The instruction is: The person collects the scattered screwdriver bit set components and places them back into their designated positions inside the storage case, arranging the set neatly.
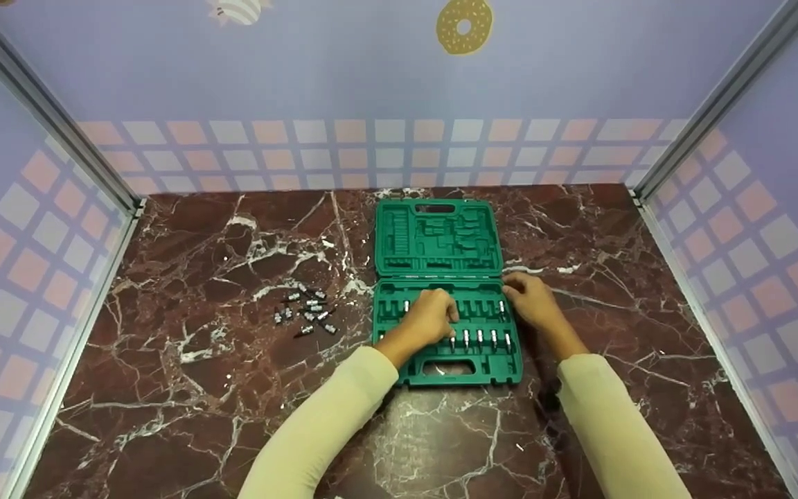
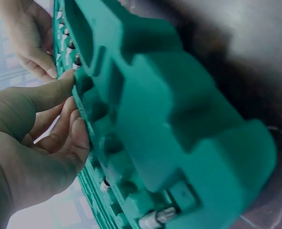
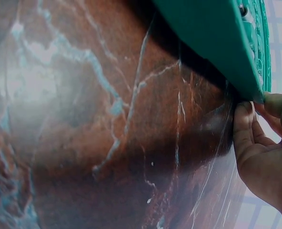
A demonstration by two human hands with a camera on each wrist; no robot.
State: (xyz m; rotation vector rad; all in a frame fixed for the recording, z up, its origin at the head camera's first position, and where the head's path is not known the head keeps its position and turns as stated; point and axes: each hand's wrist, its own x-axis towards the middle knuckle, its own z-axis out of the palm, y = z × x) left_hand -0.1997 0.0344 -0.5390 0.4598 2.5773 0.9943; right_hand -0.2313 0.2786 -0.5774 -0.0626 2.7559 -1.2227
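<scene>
A green molded tool case [image 1: 409,371] lies unfolded, its hinged lid [image 1: 440,239] at the back. My left hand [image 1: 428,317] is over the lower tray with curled fingers, the fingertips at a bit socket [image 1: 452,342] in the front row. In the left wrist view the left thumb [image 2: 55,93] reaches to the slot row, and the fingers hide what is between them. At the case's right edge near the hinge, my right hand [image 1: 532,299] pinches the rim, thumb above and fingers below, as the right wrist view shows. Several silver bit sockets [image 1: 494,339] sit in slots.
Left of the case, a loose cluster of silver-and-black bit sockets [image 1: 312,305] lies on the dark red marbled tabletop [image 1: 184,409]. Patterned panels [image 1: 316,83] in metal frames enclose the back and both sides.
</scene>
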